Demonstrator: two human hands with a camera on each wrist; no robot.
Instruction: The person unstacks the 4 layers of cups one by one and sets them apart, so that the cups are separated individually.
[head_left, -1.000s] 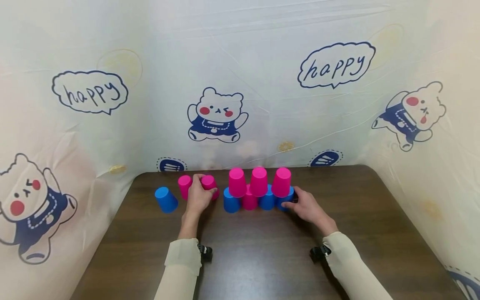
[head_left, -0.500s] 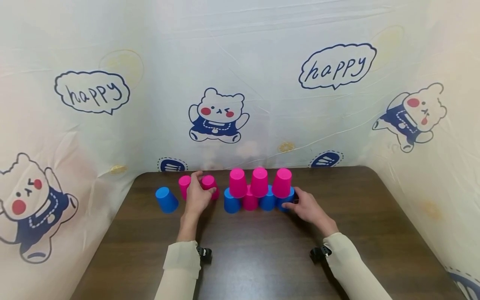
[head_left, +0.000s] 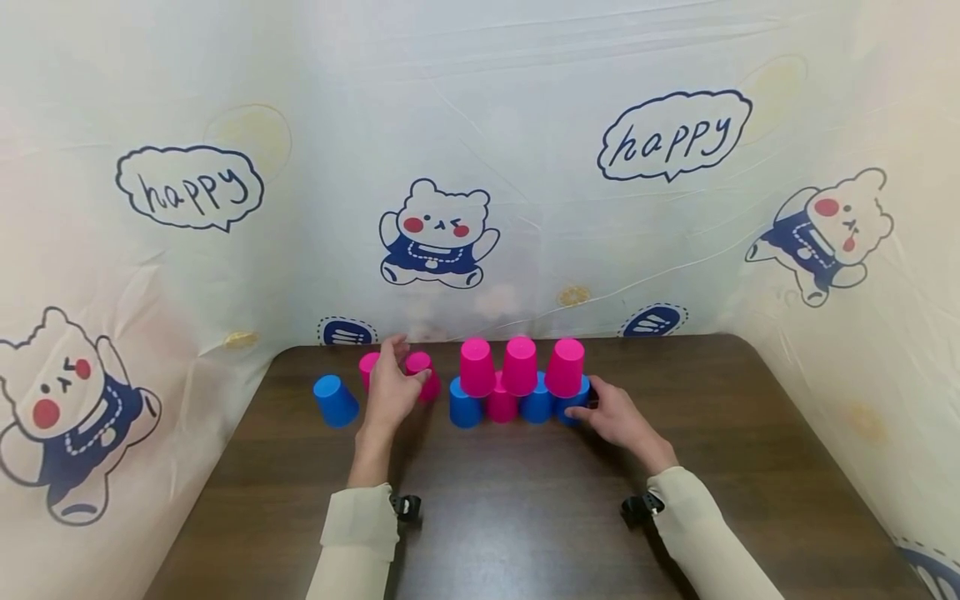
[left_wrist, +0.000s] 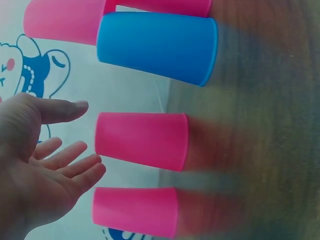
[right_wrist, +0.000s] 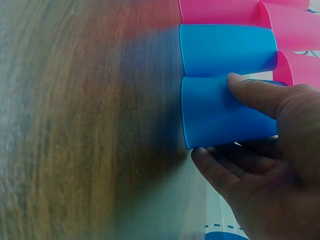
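Note:
My left hand (head_left: 392, 392) hovers at the pink cup (head_left: 423, 377), its fingers spread; in the left wrist view that pink cup (left_wrist: 142, 140) stands clear of the hand (left_wrist: 47, 160). Another pink cup (head_left: 367, 369) is partly hidden behind the hand. My right hand (head_left: 621, 414) grips the rightmost blue cup (head_left: 570, 408) of a bottom row; in the right wrist view the thumb lies on one side of the blue cup (right_wrist: 225, 112) and the fingers on the other. Three pink cups, the middle one (head_left: 520, 367) among them, stand upside down on that row.
A blue cup (head_left: 335, 402) stands alone at the left of the brown table (head_left: 510, 517). The bottom row also holds a blue cup (head_left: 466, 406) at its left end and a pink cup (head_left: 502, 402). Printed cloth (head_left: 525, 167) hangs around the table's back and sides.
My left hand has drawn slightly left, away from the pink cup, and its fingers have spread from it. The right hand stays at the blue cup.

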